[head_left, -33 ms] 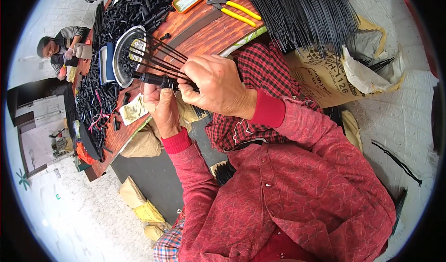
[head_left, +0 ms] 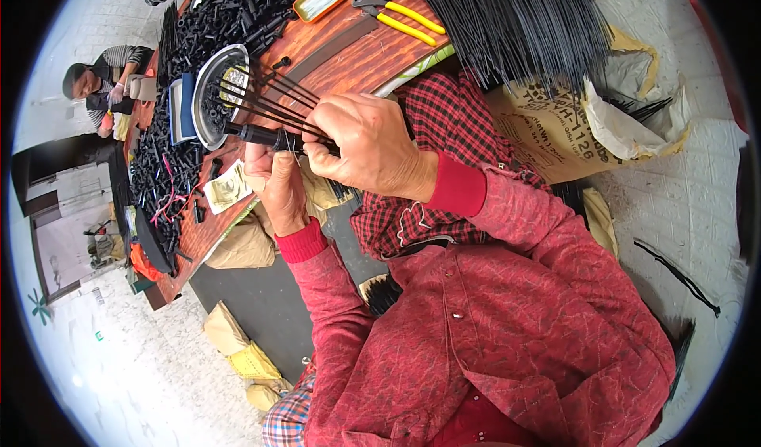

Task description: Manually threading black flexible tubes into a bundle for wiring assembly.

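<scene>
My left hand (head_left: 279,181) is closed round a short black tube (head_left: 260,135), its thumb pressed up beside the tube's near end. Fine thin wires (head_left: 289,142) stick out there by the thumb tip. Just to the right, my right hand (head_left: 369,142) pinches several slim black rods (head_left: 273,108), which fan out toward the upper left above the tube. Its curled fingers hide the rods' near ends. Behind the rods stands a metal bowl (head_left: 198,102) with small black pieces in it.
Loose black tubular parts (head_left: 230,11) are heaped over the wooden table (head_left: 337,63). Yellow-handled pliers (head_left: 408,28) lie near an orange-rimmed tray (head_left: 341,3). Long black rods (head_left: 507,19) hang in a thick bundle above a paper sack (head_left: 547,130) at right. Another person (head_left: 119,70) is at the far left.
</scene>
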Tool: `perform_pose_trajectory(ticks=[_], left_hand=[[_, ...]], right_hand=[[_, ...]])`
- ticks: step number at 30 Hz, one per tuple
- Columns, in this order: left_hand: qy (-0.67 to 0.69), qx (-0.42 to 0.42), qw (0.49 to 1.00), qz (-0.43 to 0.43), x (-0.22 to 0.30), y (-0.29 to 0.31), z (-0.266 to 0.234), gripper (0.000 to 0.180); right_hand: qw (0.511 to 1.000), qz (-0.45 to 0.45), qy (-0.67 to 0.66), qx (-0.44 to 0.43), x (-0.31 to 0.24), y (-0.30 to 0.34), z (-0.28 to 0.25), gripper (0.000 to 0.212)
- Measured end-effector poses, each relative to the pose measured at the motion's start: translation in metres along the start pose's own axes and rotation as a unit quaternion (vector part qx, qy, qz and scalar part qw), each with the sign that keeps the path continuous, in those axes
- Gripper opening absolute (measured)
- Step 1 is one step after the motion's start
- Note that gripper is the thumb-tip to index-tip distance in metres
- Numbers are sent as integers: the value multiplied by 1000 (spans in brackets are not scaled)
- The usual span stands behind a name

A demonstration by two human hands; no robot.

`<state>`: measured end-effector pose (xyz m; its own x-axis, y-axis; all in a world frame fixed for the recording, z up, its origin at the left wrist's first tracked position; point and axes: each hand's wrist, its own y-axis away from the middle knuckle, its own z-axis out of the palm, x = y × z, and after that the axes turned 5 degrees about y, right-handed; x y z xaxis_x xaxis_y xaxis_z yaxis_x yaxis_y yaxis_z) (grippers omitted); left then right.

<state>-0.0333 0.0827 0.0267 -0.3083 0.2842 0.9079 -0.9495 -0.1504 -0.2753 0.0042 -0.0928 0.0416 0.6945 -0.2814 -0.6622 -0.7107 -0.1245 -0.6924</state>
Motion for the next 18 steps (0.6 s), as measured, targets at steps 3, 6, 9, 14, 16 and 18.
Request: perform_pose_trajectory(ticks=[3, 6, 9, 14, 16, 18], left_hand=[[-3, 4, 1000, 3, 0, 0, 3, 57], [-2, -4, 1000, 4, 0, -1, 4, 57], [12, 10, 1000, 5, -2, 0, 3, 57], [28, 9, 1000, -10, -1, 1, 8, 56], [38, 19, 999, -6, -1, 1, 7, 56], [46, 4, 999, -9, 0, 0, 13, 56]], right_hand=[[1000, 4, -14, -15, 1, 0, -3, 17], [1000, -2, -10, -10, 4, 0, -1, 17], [999, -20, -37, -9, 4, 1, -3, 17], [998, -1, -57, -16, 4, 1, -6, 17], [998, -18, -58, -12, 4, 1, -6, 17], [998, -52, -38, -4, 4, 0, -6, 16]])
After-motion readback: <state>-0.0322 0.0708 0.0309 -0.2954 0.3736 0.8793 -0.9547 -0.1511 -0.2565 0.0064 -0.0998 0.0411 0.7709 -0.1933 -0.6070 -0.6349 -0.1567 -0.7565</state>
